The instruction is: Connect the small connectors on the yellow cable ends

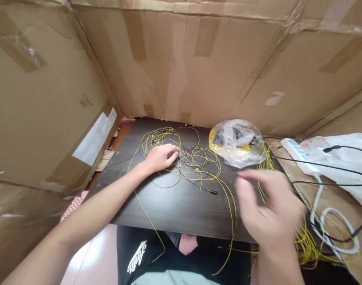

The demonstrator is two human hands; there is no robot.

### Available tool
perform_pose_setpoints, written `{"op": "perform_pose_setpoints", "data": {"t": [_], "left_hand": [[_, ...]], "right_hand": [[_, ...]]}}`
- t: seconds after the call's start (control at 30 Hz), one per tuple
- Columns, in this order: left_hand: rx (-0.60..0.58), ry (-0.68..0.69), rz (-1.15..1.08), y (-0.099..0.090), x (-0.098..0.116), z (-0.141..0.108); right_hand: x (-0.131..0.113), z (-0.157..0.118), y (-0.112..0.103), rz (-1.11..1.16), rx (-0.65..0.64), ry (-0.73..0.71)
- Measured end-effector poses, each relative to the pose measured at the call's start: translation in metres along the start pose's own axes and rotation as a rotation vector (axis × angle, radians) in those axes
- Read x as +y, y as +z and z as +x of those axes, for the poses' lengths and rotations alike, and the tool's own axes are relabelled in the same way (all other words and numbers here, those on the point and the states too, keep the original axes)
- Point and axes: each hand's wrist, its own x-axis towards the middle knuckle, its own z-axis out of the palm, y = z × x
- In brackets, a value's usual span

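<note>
For left hand (pixel 163 157): curled over tangled yellow wires (pixel 188 160) on dark table (pixel 169 206), with thumb and forefinger close together; cannot tell whether pinching a strand. For right hand (pixel 271 202): raised, blurred, near table's right side, with forefinger bent toward thumb; cannot tell whether gripping anything. Just beside wires: clear plastic bag (pixel 239 142).

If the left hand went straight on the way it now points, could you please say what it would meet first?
The left hand would probably meet the yellow wires first, though depth is unclear and it may already touch them.
</note>
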Motion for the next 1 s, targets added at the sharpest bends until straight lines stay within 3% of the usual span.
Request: {"op": "perform_pose_setpoints", "data": {"t": [0.07, 0.13, 0.23, 0.33, 0.47, 0.73, 1.0], "left_hand": [[-0.030, 0.071, 0.034, 0.003, 0.003, -0.003], [-0.042, 0.125, 0.026, 0.005, 0.008, -0.003], [-0.113, 0.221, -0.008, 0.007, 0.018, -0.006], [-0.184, 0.314, -0.031, 0.012, 0.030, -0.010], [-0.240, 0.400, -0.039, 0.017, 0.039, -0.014], [-0.285, 0.383, -0.071, 0.012, 0.028, -0.010], [-0.298, 0.392, -0.102, 0.009, 0.031, -0.010]], "right_hand": [[0.012, 0.026, 0.031, 0.027, -0.282, -0.092], [0.030, 0.044, 0.063, 0.045, -0.571, -0.095], [0.057, 0.053, 0.099, 0.038, -0.779, -0.102], [0.071, 0.045, 0.115, 0.084, -0.788, -0.125], [0.078, 0.035, 0.115, 0.130, -0.743, -0.163], [0.093, 0.030, 0.120, 0.162, -0.547, -0.237], [0.090, 0.028, 0.124, 0.150, -0.429, -0.200]]}}
